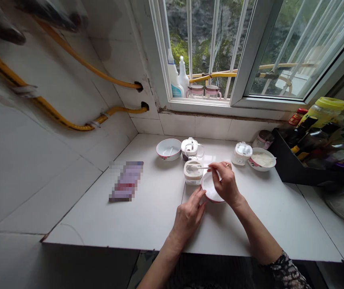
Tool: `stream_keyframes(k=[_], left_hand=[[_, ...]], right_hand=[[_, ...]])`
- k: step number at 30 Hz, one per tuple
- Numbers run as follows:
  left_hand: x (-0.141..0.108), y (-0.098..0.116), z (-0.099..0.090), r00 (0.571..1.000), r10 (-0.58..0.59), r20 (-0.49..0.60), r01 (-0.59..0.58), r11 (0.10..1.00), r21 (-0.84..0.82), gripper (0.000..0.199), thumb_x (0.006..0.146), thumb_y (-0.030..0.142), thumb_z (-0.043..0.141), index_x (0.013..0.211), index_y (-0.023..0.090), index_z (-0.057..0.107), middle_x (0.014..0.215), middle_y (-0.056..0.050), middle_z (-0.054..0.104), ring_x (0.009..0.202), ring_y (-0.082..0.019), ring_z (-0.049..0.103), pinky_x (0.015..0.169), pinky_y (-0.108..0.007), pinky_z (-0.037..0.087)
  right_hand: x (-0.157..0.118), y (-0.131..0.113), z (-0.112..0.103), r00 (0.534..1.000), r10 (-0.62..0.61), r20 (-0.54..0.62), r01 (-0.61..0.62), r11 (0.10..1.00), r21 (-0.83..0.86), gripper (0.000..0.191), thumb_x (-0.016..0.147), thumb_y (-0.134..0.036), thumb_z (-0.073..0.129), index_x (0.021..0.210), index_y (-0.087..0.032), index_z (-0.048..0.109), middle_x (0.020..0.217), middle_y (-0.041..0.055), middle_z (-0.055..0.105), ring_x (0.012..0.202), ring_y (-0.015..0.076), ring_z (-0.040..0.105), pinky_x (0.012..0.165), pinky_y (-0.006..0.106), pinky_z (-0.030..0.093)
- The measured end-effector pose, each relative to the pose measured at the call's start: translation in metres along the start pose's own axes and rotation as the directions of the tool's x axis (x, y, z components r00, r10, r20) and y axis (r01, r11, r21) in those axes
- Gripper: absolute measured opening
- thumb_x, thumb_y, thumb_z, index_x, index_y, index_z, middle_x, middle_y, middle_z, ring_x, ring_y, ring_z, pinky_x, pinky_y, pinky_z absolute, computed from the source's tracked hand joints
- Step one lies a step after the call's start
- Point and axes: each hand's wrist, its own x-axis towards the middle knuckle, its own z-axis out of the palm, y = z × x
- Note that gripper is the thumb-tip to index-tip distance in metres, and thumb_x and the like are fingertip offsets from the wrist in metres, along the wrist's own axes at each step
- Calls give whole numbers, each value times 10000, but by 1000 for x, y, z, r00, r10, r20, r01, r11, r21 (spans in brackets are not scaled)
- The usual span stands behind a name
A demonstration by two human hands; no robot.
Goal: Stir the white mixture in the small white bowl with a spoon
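My right hand [224, 180] pinches the handle of a small white spoon [201, 167], whose bowl end is in an open square seasoning jar [193, 176] with pale contents. Just in front and to the right of that jar is a white bowl [211, 188] with a reddish rim and white contents, partly covered by my right hand. My left hand [191, 210] grips the bowl's left edge with its fingertips. Behind the open jar stands a second jar [189, 147] with dark contents and a clear lid.
A bowl with a spoon [168, 149] stands at the back left. Further right are a white jar [241, 153], a bowl of pale powder [262, 159] and a black box [298, 162] of bottles. A blurred purple item [126, 181] lies left. The window sill [202, 106] borders the back wall.
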Motion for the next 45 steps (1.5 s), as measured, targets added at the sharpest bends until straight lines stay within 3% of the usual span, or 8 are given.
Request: stream_keyframes(k=[2,4,10,15,21,27,35,45], left_hand=[[0,-1,0,1000,-5,10,5,1000,1,450,925,126,523,1359,242,487,1308,-111,660,888,-187,746,718,-263,619],[-1,-1,0,1000,-16,20,16,1000,0,446,929,131,523,1359,242,488,1312,-113,657,879,-187,746,723,-269,619],[-1,0,-1,1000,-7,8,7,1000,3,397,944,147,524,1330,237,498,1317,-117,654,840,-177,744,687,-262,618],[0,1,-2,1000,1,4,-1,1000,6,392,947,142,524,1326,234,493,1298,-111,665,857,-181,744,677,-259,616],[1,1,-4,1000,-2,10,2,1000,6,387,949,133,522,1320,239,490,1322,-106,652,864,-179,744,691,-260,615],[2,2,-5,1000,14,3,-14,1000,-2,363,960,135,508,1311,226,493,1317,-105,655,907,-181,742,696,-251,611],[2,2,-3,1000,23,-17,-23,1000,2,353,957,137,517,1302,215,504,1307,-119,661,875,-181,748,693,-252,614],[1,0,-1,1000,7,-9,-7,1000,7,387,938,134,539,1313,222,505,1300,-114,666,858,-180,749,681,-249,617]], right_hand=[[0,-2,0,984,-162,69,169,980,-110,172,903,-144,485,930,-218,638,774,48,720,722,202,624,893,427,449],[0,-1,-4,980,-190,53,196,971,-136,182,898,-130,485,932,-219,640,774,44,719,716,203,621,895,431,443],[-1,13,-35,980,115,-163,-124,991,-49,143,826,-177,504,783,-239,625,649,14,648,706,216,599,752,374,482],[-2,20,-55,996,53,-73,-62,991,-123,148,738,-163,501,631,-249,557,553,-14,569,599,186,517,732,361,455],[-3,15,-51,998,-22,67,32,989,-142,149,708,-123,484,626,-233,542,514,-57,506,484,123,416,792,360,427],[-5,15,-44,987,139,79,-133,988,-75,154,705,-153,484,592,-230,554,544,-18,573,578,157,501,709,318,428],[1,24,-44,840,539,58,-534,805,257,126,618,-265,486,554,-205,575,443,-43,483,450,113,413,491,259,331],[4,30,-42,740,669,66,-615,633,470,84,580,-249,546,570,-190,606,420,-40,514,455,104,445,513,252,378]])
